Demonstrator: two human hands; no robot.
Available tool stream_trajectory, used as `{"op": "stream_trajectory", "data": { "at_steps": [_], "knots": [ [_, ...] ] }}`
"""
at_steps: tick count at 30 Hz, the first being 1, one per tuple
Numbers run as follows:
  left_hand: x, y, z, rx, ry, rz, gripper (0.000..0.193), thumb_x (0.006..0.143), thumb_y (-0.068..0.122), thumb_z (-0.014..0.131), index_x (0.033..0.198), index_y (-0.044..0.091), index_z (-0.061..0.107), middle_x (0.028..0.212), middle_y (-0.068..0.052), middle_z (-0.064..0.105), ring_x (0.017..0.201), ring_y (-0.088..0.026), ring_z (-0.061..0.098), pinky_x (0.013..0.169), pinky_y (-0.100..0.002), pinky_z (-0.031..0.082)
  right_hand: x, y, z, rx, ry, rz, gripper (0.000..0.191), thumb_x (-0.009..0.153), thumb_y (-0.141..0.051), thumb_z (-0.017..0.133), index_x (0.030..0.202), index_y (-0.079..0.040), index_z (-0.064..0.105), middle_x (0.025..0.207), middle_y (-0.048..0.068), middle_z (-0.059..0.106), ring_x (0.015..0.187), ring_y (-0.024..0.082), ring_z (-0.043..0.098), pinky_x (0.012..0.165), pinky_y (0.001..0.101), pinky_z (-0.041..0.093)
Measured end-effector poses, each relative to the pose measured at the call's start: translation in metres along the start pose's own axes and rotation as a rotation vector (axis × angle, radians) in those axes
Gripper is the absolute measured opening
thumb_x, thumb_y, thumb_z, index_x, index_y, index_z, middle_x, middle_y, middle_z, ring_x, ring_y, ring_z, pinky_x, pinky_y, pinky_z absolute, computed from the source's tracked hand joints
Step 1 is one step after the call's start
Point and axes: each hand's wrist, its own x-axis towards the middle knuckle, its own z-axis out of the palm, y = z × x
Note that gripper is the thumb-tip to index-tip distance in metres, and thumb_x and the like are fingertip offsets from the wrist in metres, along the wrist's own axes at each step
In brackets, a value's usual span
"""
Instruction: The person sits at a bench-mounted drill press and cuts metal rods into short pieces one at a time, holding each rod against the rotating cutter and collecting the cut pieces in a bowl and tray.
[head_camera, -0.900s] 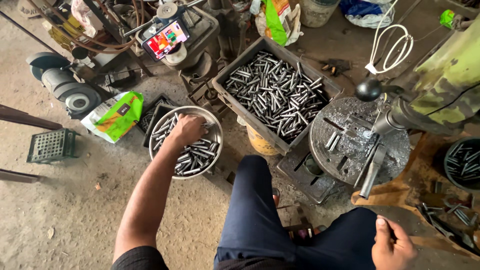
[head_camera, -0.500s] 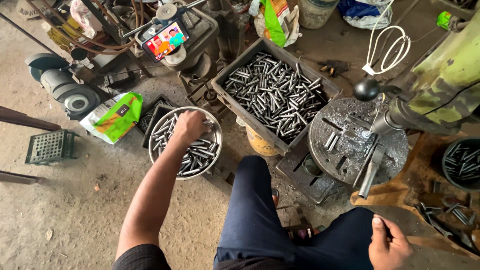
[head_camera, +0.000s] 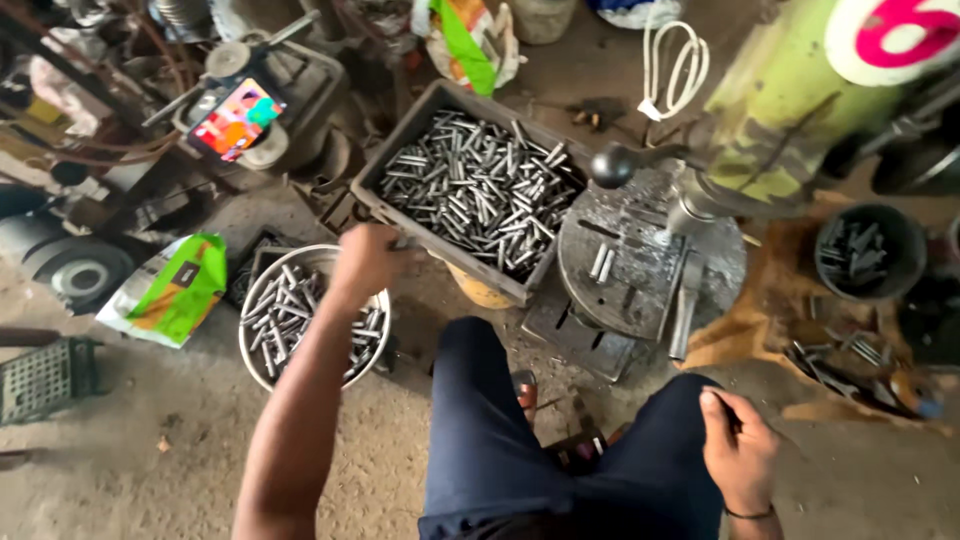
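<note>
Reaching over the round pale bowl of short grey metal rods (head_camera: 300, 320), the left hand (head_camera: 365, 258) hangs above its far rim with fingers curled shut; whether they pinch a rod cannot be told. That bowl sits on the concrete floor (head_camera: 120, 450), just left of the dark-trousered knee (head_camera: 480, 400). Right hand (head_camera: 738, 450) rests on the other thigh, thumb and fingers pressed around a thin dark object. Beyond the bowl: rectangular grey crate of rods (head_camera: 470, 190), then the round steel drill-press table (head_camera: 640, 255).
</note>
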Motion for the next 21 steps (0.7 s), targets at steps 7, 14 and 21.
{"op": "stream_trajectory", "data": {
  "at_steps": [7,14,21],
  "knots": [
    [0.061,0.157,0.147,-0.046,-0.239,0.214,0.037,0.072,0.034,0.088,0.085,0.002,0.075,0.079,-0.023,0.071,0.078,-0.04,0.071,0.072,-0.048,0.057,0.015,0.004,-0.003,-0.061,0.018,0.047,0.019,0.1,-0.019,0.073,0.11,-0.003,0.075,0.081,0.003,0.072,0.072,0.006,0.062,0.07,0.0243,0.051],
    [0.056,0.211,0.183,-0.028,-0.201,0.071,0.031,0.075,0.025,0.083,0.092,0.0,0.075,0.093,-0.026,0.074,0.092,-0.042,0.073,0.082,-0.047,0.06,-0.008,0.016,-0.041,-0.12,0.098,0.083,0.02,0.1,-0.019,0.074,0.109,-0.002,0.075,0.084,0.003,0.072,0.074,0.006,0.063,0.071,0.0242,0.052],
    [0.047,0.21,0.178,-0.068,-0.059,0.086,0.021,0.078,0.02,0.08,0.09,0.004,0.078,0.088,-0.023,0.074,0.086,-0.041,0.074,0.081,-0.047,0.059,-0.021,0.036,-0.046,-0.063,0.087,0.123,0.018,0.099,-0.018,0.073,0.109,-0.002,0.075,0.079,0.002,0.069,0.07,0.005,0.058,0.068,0.0238,0.05]
  ]
}}
